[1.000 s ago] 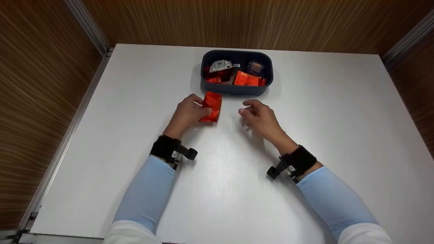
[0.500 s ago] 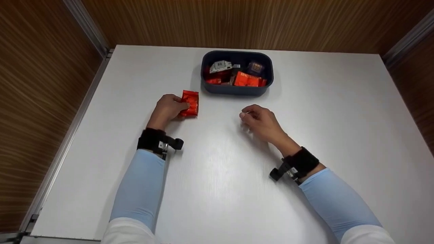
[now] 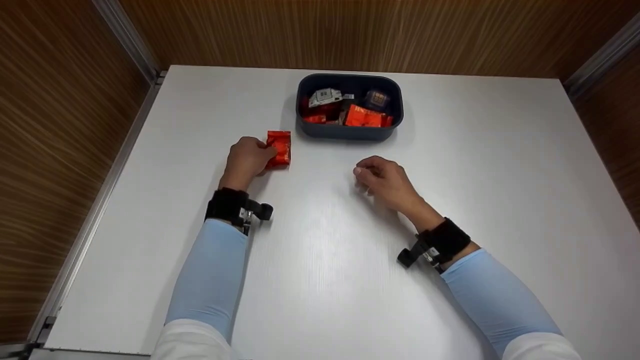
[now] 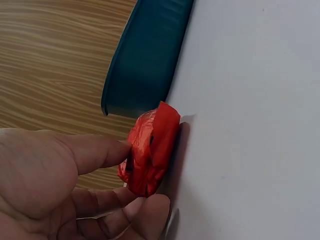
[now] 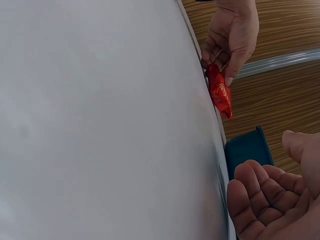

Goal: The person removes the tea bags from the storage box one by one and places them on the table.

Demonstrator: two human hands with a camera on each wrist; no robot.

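A crinkled red packet lies on the white table, left of a dark blue tray. My left hand pinches the packet's near side between thumb and fingers. The left wrist view shows the red packet up close, with the thumb touching it and the tray behind. My right hand hovers low over the table to the right, fingers loosely curled and holding nothing. In the right wrist view I see my right hand, the packet and the tray.
Several red, orange and white packets fill the tray near the table's far edge. Wood-grain walls enclose the table on three sides, with a metal rail along the left edge.
My left hand carried the red packet from just in front of the tray leftward, and it now rests on the table. The right hand drew back slightly and stayed put.
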